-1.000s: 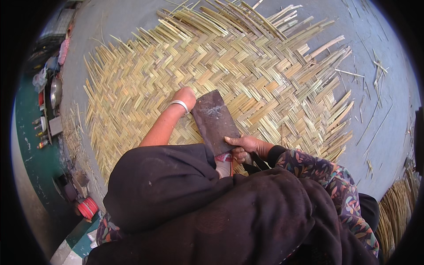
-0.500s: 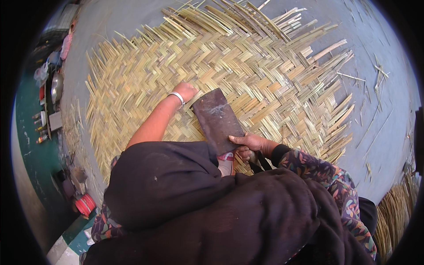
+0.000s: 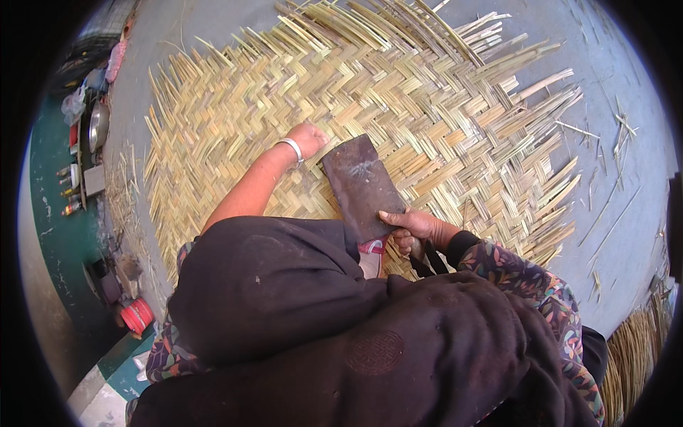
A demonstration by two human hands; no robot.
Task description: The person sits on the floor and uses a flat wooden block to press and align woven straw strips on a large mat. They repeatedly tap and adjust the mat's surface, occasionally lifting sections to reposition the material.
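Observation:
A large mat (image 3: 235,135) of split straw-coloured strips in a zigzag weave lies on the floor, loose strip ends sticking out around its edges. My left hand (image 3: 307,140), with a pale bangle (image 3: 292,149) at the wrist, is closed low against the middle of the weave; whatever its fingers pinch is hidden. Close to its right, my right hand (image 3: 417,228) grips a broad, dark metal cleaver (image 3: 361,185) at its near end, thumb on top of the blade. The blade lies flat side up over the mat, its far end near my left hand.
Cut strips (image 3: 619,128) litter the grey floor (image 3: 605,213) at the right. A bundle of thin stalks (image 3: 633,356) lies at the lower right. Along the left side are a metal bowl (image 3: 99,127), small bottles (image 3: 71,208) and a red round object (image 3: 136,314). My foot (image 3: 371,260) touches the mat's near side.
The whole view has shifted slightly, so things appear a little farther right and mostly higher. Both hands keep nearly the same place on the mat, and the cleaver stays in my right hand.

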